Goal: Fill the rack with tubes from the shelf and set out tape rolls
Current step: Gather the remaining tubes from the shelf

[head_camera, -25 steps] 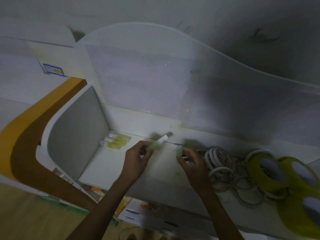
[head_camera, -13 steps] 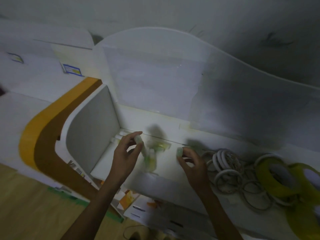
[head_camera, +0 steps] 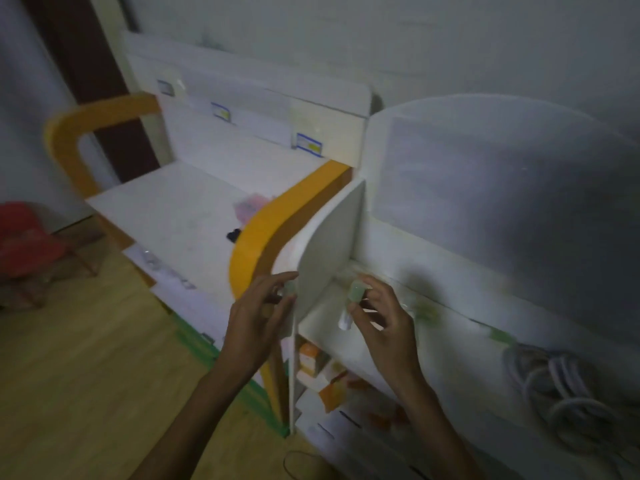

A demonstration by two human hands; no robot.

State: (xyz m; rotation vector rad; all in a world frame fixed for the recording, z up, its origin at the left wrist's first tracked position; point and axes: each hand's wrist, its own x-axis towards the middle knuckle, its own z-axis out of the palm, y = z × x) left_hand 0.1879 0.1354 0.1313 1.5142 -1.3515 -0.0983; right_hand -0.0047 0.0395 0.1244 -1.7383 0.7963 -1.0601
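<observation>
Both hands are up at the shelf (head_camera: 322,327) edge. Right hand (head_camera: 384,323) pinches a green-capped tube (head_camera: 351,303) between thumb and fingertips, cap up. Left hand (head_camera: 258,322) has its fingers curled around another tube (head_camera: 289,289), mostly hidden. Further right, blurry tubes (head_camera: 427,311) lie on the shelf near a coiled cable (head_camera: 554,386).

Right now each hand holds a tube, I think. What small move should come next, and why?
Probably carry both tubes leftward to the rack, which is not in view. The right hand grips a green-capped tube, the left hand another, already past the white divider.
</observation>
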